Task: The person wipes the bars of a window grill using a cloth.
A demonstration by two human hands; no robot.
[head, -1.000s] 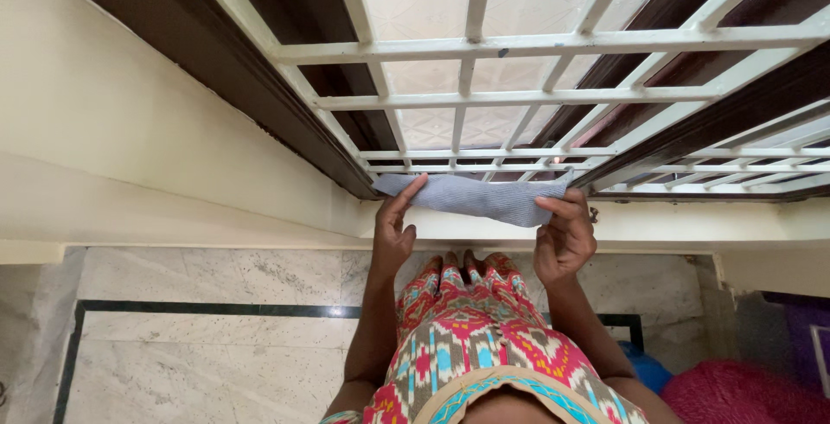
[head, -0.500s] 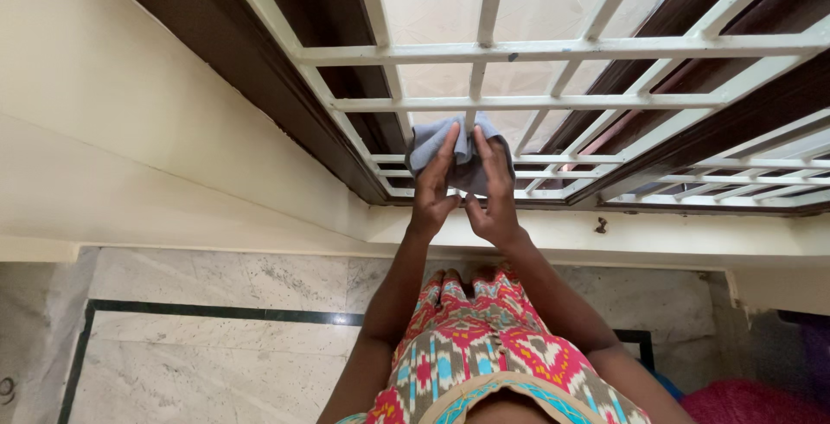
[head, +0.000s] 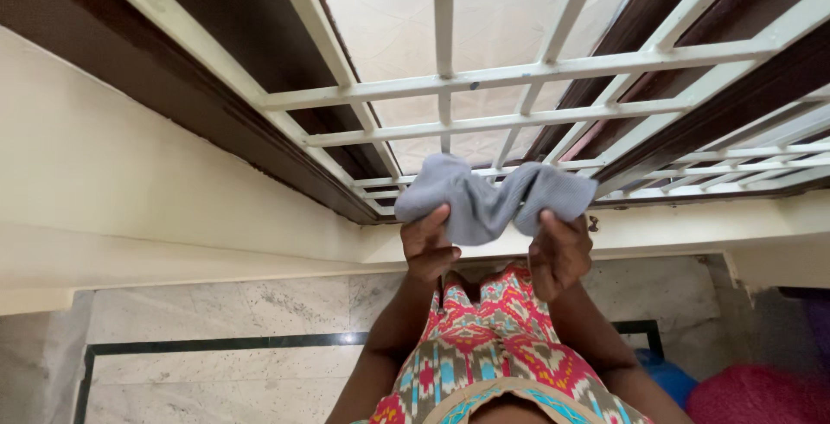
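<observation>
A grey cloth [head: 487, 199] hangs bunched between both my hands, in front of the lower bars of a white window grille [head: 450, 78]. My left hand [head: 428, 245] grips its left end and my right hand [head: 558, 251] grips its right end, so the middle sags into a fold. Both hands are below the grille, near the cream window sill [head: 674, 221]. My fingers curl around the fabric and hide its lower edge.
A dark brown window frame [head: 251, 130] runs along the cream wall [head: 130, 173] on the left. Below is a marble floor [head: 216, 337] with a dark inlaid line. A blue object [head: 666, 376] and a pink object [head: 761, 394] lie at the lower right.
The cloth was stretched flat along the sill, then gathered up against the grille bars with both hands together. Now my hands have moved apart and lower, the cloth bunched between them.
</observation>
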